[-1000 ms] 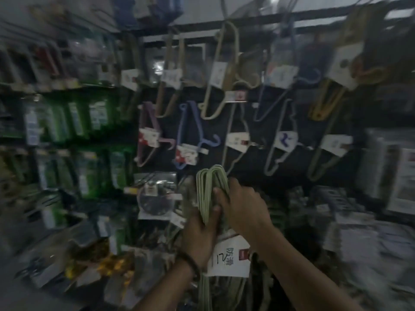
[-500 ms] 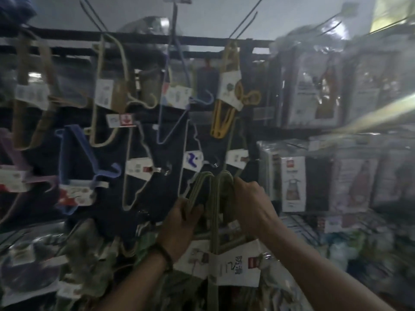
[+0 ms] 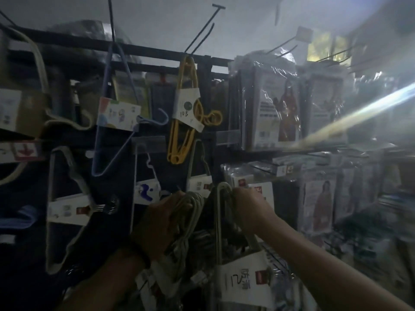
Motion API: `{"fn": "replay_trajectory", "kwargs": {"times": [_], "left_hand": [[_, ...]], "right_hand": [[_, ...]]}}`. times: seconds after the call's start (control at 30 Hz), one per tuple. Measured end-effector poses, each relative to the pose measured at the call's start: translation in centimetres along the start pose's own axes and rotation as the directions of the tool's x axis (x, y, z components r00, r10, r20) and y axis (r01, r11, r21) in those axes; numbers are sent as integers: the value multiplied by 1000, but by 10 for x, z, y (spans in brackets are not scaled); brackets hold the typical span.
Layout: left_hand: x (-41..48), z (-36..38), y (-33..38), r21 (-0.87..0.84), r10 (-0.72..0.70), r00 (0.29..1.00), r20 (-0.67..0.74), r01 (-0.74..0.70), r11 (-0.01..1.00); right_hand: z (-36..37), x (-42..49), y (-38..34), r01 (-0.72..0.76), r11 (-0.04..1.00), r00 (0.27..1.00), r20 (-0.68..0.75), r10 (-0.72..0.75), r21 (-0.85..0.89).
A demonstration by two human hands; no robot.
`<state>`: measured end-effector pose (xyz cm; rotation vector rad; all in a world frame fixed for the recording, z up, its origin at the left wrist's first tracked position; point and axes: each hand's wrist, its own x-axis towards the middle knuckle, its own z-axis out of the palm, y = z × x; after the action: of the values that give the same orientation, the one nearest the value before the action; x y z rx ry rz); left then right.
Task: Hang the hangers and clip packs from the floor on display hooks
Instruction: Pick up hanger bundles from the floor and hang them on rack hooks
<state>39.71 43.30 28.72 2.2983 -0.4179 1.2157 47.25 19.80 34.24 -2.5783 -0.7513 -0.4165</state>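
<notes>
Left hand (image 3: 164, 223) sits in the lower middle of the frame. Its fingers are curled tight round a bunch of pale green hangers (image 3: 190, 212), near their curved tops. A dark band (image 3: 141, 252) goes round that wrist. Right hand (image 3: 249, 209) is just beside it, a bit to the right. Its fingers grip the curved top of a second hanger pack (image 3: 217, 225). That pack hangs down from the hand. A white card (image 3: 244, 279) with a red mark and some writing is wrapped round its lower part. Both packs are up in front of the dark rack (image 3: 134, 52). The picture is too blurry to tell if either one is on a hook.

In the upper middle, a yellow hanger pack (image 3: 184, 108) hangs from the rack with a white card on it. To its left hangs a blue hanger pack (image 3: 119, 114). At the left side, a white hanger pack (image 3: 67, 209) hangs lower down. Some bare hooks (image 3: 202, 30) stick out at the top. On the right side are flat packs in shiny plastic wrap (image 3: 269, 104).
</notes>
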Motion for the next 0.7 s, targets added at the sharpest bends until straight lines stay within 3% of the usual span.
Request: {"fn": "replay_trajectory", "kwargs": {"times": [0.07, 0.17, 0.27, 0.47, 0.7], "left_hand": [[17, 12, 5, -19, 30, 998, 53, -29, 999], [41, 23, 19, -39, -64, 974, 215, 74, 997], [64, 39, 20, -21, -109, 956, 274, 120, 993], [96, 57, 21, -23, -149, 957, 247, 159, 987], [114, 64, 9, 38, -73, 983, 167, 67, 997]], "right_hand": [[-1, 26, 11, 36, 999, 999, 6, -36, -23], [-5, 67, 24, 87, 991, 996, 26, -84, -105], [-13, 106, 37, 124, 992, 992, 20, -124, -6], [-27, 144, 44, 141, 972, 990, -13, -141, 186], [-30, 150, 47, 231, 967, 929, -319, -187, 104]]}}
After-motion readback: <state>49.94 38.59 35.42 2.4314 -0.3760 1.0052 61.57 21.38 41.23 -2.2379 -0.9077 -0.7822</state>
